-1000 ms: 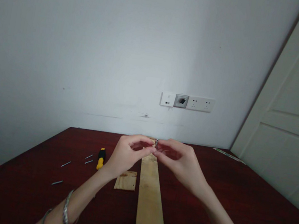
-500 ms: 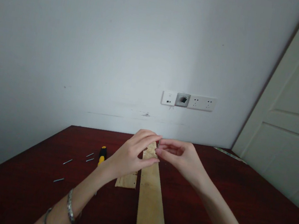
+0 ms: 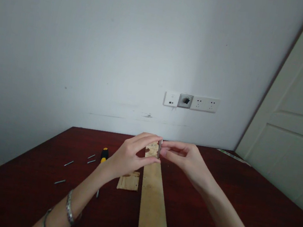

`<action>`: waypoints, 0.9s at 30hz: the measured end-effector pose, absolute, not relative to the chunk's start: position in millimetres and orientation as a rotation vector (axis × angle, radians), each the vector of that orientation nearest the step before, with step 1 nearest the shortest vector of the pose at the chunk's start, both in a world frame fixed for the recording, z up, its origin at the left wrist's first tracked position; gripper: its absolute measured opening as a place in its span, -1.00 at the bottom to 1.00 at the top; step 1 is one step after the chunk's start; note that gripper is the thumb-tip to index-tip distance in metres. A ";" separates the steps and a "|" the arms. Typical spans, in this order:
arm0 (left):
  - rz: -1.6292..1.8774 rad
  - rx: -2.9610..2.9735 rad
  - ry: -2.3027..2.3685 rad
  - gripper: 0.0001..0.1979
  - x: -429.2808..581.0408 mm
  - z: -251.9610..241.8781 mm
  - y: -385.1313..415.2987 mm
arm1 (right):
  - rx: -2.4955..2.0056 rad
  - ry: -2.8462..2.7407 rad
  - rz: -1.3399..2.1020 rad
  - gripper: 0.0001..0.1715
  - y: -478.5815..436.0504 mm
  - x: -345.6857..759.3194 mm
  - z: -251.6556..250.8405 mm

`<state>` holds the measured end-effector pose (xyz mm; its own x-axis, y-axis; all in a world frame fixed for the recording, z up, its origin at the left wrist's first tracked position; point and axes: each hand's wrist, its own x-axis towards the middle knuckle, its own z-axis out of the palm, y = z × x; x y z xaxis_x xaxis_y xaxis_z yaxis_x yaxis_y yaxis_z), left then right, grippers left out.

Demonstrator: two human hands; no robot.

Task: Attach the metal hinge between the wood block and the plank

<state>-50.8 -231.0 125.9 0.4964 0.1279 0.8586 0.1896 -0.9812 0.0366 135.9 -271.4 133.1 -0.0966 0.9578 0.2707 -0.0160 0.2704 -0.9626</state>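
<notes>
A slim, shiny metal piece point(image 3: 159, 149) stands upright above the far end of a long wooden board point(image 3: 155, 205); seen edge-on, its exact kind is unclear. My left hand point(image 3: 131, 154) spans it, fingertips at its top and thumb at its bottom. From the other side, the fingertips and thumb of my right hand point(image 3: 183, 155) are closed together against the same piece. Under my left wrist lies a screwdriver point(image 3: 105, 153) with a yellow and black handle, its middle hidden by my forearm. Left of the board is a short wooden piece point(image 3: 129, 181), partly covered by my left hand.
Several loose screws or nails, one of them a thin metal fastener point(image 3: 69, 163), lie on the left of the dark red table point(image 3: 210, 213). A thin printed strip point(image 3: 233, 157) rests at the back right. Behind the table is a wall with sockets point(image 3: 204, 104); a pale door point(image 3: 296, 112) stands at right.
The metal piece now shows upright between my hands, where it was mostly hidden before. My right fingers have shifted slightly, and my left thumb and fingertips now meet its ends.
</notes>
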 end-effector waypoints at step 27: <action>-1.492 -2.467 -0.383 -0.62 -44.4 117.6 -225.0 | -0.879 -1.507 0.768 -0.71 -268.7 130.3 122.8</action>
<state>-44.4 -225.0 117.6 0.4468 0.1017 0.8888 0.3391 -0.9386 -0.0630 130.3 -268.7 122.8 -0.0464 0.8650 0.4996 0.1041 0.5016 -0.8588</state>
